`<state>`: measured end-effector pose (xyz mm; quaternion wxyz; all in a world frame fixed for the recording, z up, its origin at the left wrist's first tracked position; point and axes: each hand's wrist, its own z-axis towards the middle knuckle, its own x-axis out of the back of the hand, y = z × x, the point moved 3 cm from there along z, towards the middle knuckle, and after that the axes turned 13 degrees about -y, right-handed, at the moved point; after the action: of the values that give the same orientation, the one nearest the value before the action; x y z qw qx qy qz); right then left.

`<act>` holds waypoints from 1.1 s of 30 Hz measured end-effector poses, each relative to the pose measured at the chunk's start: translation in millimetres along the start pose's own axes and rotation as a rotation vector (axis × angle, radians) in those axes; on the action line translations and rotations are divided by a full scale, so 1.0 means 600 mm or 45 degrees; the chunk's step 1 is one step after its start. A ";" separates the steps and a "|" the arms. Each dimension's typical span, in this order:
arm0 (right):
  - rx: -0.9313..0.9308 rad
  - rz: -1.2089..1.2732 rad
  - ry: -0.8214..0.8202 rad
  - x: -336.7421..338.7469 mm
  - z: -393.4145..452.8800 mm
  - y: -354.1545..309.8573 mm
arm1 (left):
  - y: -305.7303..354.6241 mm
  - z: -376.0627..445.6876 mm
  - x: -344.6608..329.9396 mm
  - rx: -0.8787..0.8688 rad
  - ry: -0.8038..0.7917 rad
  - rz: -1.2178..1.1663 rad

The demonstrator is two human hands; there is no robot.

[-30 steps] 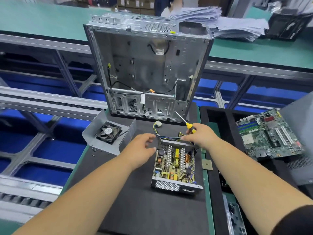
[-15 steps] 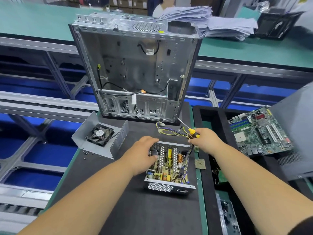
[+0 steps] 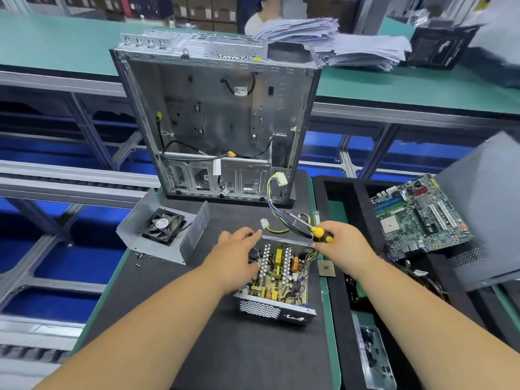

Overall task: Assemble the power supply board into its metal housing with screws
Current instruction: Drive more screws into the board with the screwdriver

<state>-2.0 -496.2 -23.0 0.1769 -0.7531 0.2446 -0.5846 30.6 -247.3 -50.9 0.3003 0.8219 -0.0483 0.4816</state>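
The work surface is a bench [image 3: 118, 280] edged in green and covered by a black mat [image 3: 225, 350]. Beyond it, aluminium conveyor rails [image 3: 70, 181] are mounted over blue panels [image 3: 70, 263]. A second green bench [image 3: 56, 43] is positioned further back, on which stacked papers [image 3: 351, 49] are seen. Cardboard boxes [image 3: 208, 8] are shelved along the far wall. Even overhead lighting is provided.
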 end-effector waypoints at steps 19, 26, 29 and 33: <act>-0.010 -0.049 0.130 -0.027 -0.050 -0.026 | 0.002 0.001 0.009 0.012 -0.083 0.217; 0.054 -0.190 0.024 -0.047 -0.036 -0.071 | -0.034 -0.005 0.019 0.059 -0.062 -0.634; 0.078 -0.217 -0.018 -0.055 -0.033 -0.076 | -0.060 -0.016 0.015 0.179 0.016 -1.195; 0.094 -0.300 -0.103 -0.067 -0.027 -0.083 | -0.087 -0.031 0.013 0.368 0.215 -1.082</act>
<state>-17.5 -431.9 -23.5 0.1443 -0.7925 0.1255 -0.5792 40.0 -193.3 -61.2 0.3563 0.7601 0.3857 0.3828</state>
